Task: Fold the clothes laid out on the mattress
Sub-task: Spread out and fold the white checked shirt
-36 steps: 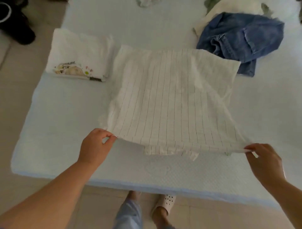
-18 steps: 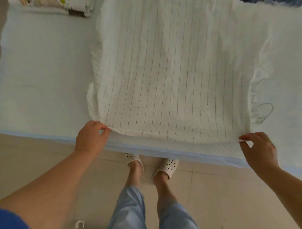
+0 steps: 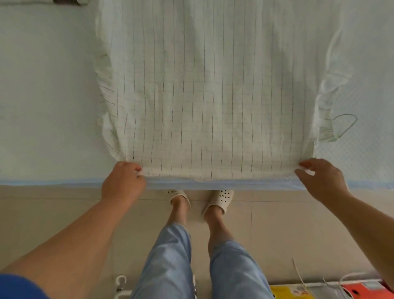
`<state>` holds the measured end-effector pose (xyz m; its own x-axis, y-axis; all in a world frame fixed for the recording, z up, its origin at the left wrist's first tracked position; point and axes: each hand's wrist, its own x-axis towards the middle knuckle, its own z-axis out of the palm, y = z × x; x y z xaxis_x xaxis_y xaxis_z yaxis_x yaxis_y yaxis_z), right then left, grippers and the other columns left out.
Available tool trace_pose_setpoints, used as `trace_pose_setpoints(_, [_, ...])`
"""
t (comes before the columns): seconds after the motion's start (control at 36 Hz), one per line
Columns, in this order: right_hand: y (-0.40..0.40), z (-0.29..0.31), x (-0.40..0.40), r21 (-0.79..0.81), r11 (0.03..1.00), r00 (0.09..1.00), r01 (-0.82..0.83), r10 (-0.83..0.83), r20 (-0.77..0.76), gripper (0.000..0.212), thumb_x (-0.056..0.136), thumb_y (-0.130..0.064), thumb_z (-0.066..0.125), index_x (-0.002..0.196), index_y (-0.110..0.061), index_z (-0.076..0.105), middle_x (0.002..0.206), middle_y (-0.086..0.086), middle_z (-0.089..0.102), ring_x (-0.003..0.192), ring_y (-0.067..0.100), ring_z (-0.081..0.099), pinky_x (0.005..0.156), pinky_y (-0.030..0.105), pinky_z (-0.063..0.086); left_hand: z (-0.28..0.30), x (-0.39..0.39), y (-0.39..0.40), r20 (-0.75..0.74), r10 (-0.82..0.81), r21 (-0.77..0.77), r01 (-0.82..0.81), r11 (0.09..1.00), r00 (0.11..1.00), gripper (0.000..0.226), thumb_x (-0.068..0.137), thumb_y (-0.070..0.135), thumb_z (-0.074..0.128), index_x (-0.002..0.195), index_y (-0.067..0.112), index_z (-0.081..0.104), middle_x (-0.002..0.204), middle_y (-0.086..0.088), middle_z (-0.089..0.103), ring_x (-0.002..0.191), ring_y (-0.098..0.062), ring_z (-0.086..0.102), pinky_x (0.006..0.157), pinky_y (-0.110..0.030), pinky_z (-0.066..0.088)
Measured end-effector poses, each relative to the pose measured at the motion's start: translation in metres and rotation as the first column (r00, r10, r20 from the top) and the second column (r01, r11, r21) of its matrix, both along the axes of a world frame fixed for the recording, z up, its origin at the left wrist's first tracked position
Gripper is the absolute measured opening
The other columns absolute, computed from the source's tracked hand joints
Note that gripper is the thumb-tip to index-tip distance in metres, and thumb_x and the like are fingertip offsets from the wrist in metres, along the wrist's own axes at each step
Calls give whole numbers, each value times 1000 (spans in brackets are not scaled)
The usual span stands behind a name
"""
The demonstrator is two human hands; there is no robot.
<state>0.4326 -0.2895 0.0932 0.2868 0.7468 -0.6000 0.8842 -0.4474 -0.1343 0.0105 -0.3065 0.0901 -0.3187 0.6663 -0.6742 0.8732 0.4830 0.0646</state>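
A white garment with thin dark stripes [image 3: 213, 89] lies spread flat on the pale mattress [image 3: 47, 106], its near hem along the mattress's front edge. My left hand [image 3: 123, 183] pinches the hem's left corner. My right hand [image 3: 319, 181] pinches the hem's right corner between thumb and fingers. The garment's far end runs out of the top of the view. Ruffled fabric bunches along both side edges.
The mattress's blue front edge [image 3: 53, 182] meets a tiled floor where my feet in white slippers [image 3: 219, 199] stand. A folded item's corner [image 3: 66, 1] shows at top left. Yellow and orange boxes [image 3: 351, 290] with white cords lie on the floor at bottom right.
Both hands have pulled the striped garment toward me until its hem reached the mattress's front edge, and it settled flat. My head tilted down, so the jeans and folded pile left the view.
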Motion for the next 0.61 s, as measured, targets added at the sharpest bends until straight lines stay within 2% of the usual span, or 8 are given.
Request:
trace_pose_setpoints(0.06, [3,9,0,49,990,991,133,-132,-24,24,88,-30,59,105,-14,65,100,5,61,92,24,57,81,31,40,8,8,4,-52,-20,-45,17,999,998,35,89,26,49,123,22,55,130,-6,45,99,-26,56,80,-33,42])
trace_pose_setpoints(0.14, [10,21,3,139,938,948,316,-316,-28,21,88,-34,56,98,-16,62,91,1,57,86,21,51,75,33,40,24,23,15,-97,-57,20,59,998,994,36,87,32,51,121,22,56,124,-9,47,100,-28,54,85,-38,44])
trace_pose_setpoints(0.22, [22,30,11,111,880,886,462,-454,-92,26,90,-35,54,75,-13,54,71,11,55,73,30,54,66,38,43,34,47,30,37,-125,157,118,981,991,34,88,27,51,121,20,58,122,-9,51,109,-27,49,86,-38,43])
trace_pose_setpoints(0.25, [27,31,15,85,834,836,545,-533,-130,28,90,-35,56,75,-11,56,70,16,57,72,33,59,68,40,48,35,58,35,91,-170,190,150,970,981,35,89,25,50,123,19,57,123,-8,51,112,-26,46,89,-37,41])
trace_pose_setpoints(0.31, [39,28,23,-19,675,649,737,-716,-257,33,89,-33,61,94,-1,65,80,15,61,81,33,64,77,44,53,34,81,46,173,-273,267,222,938,946,40,90,24,50,129,19,53,128,-5,51,118,-23,44,96,-34,38])
trace_pose_setpoints(0.36, [53,19,32,-138,528,456,838,-817,-353,36,85,-32,67,105,-2,63,87,5,60,85,21,62,74,34,51,27,104,58,208,-373,335,292,896,904,45,91,24,49,136,19,46,137,-5,46,127,-22,38,105,-35,32])
trace_pose_setpoints(0.47, [74,-7,46,-201,489,390,849,-836,-387,37,69,-42,79,82,-13,61,83,4,65,77,18,66,75,32,54,-2,147,73,132,-536,284,487,826,834,59,94,37,42,148,28,21,158,-5,11,145,-23,5,115,-41,8])
trace_pose_setpoints(0.61, [84,-24,55,-130,398,292,908,-825,-483,18,70,-22,82,78,-15,68,68,-1,71,62,12,69,63,27,55,-32,181,70,80,-556,19,556,831,827,77,90,56,40,147,37,-8,154,0,-26,141,-23,-24,110,-56,-8])
